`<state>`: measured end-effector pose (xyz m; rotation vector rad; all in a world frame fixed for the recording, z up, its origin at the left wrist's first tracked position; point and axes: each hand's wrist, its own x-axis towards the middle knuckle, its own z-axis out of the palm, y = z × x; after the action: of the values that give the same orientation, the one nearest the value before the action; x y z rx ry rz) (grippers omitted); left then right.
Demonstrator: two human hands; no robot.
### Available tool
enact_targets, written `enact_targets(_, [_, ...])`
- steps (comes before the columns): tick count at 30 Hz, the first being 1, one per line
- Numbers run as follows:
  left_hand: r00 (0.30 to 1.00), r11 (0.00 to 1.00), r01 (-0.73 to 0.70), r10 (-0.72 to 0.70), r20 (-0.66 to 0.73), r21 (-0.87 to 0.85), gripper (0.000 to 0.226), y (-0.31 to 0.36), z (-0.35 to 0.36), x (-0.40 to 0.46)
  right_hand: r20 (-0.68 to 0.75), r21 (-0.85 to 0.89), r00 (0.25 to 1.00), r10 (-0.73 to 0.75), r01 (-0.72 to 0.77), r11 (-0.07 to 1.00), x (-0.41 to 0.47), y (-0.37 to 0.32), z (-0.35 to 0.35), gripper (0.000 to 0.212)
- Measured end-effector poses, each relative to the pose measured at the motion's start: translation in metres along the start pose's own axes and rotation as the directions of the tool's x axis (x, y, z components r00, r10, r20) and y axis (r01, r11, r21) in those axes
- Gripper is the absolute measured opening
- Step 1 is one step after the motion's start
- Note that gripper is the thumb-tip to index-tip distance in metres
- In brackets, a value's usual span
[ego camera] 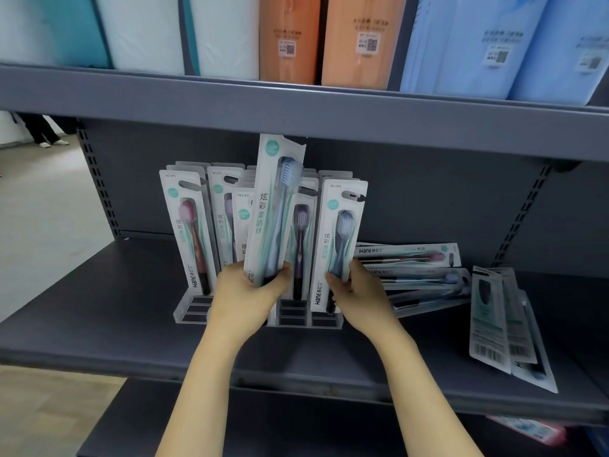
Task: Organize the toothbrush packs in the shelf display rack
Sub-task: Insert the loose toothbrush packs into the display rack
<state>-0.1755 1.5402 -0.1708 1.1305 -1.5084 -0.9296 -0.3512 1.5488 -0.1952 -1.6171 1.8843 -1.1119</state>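
On the dark grey shelf (115, 291) stands a clear acrylic display rack (194, 311), its slots holding upright toothbrush packs in white-and-teal card. The left hand (245, 293) grips the bottom of a blue toothbrush pack (273, 206), fingers and thumb curled round its lower edge; this pack is raised above the others and tilted slightly right, its top close under the edge of the upper shelf (296, 113). The right hand (354, 290) pinches the lower edge of a second blue pack (339, 239) standing at the rack's right end, thumb on the front, fingers behind. Between the 2 held packs a purple toothbrush pack (301, 239) stands in the rack, and at the left end a pink toothbrush pack (191, 229) leans leftward. Just right of the rack lie loose packs (412, 268) stacked flat on the shelf — at least 3, pointing right. Further right, well apart from the rack, more packs (501, 324) lie back side up, barcodes showing. The upper shelf carries large wrapped bundles — white, orange (290, 37) and pale blue (478, 44).
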Motion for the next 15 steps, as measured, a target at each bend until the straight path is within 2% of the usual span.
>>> enact_targets(6, [1.000,0.998,-0.005,0.007,0.024,-0.065,0.014,0.003,0.002,-0.002,0.084,-0.030,0.995,0.058,-0.056,0.998,0.000,0.007,0.005,0.024])
enact_targets(10, [0.998,0.986,0.005,0.005,0.060,-0.164,0.010,0.006,0.008,-0.004,0.094,-0.095,0.991,0.095,-0.086,0.992,0.004,0.010,0.007,0.024])
enact_targets(15, [0.993,0.988,0.041,-0.023,0.116,-0.150,0.013,0.002,0.013,-0.005,0.052,-0.131,0.994,0.100,-0.093,0.987,0.004,0.011,0.011,0.024])
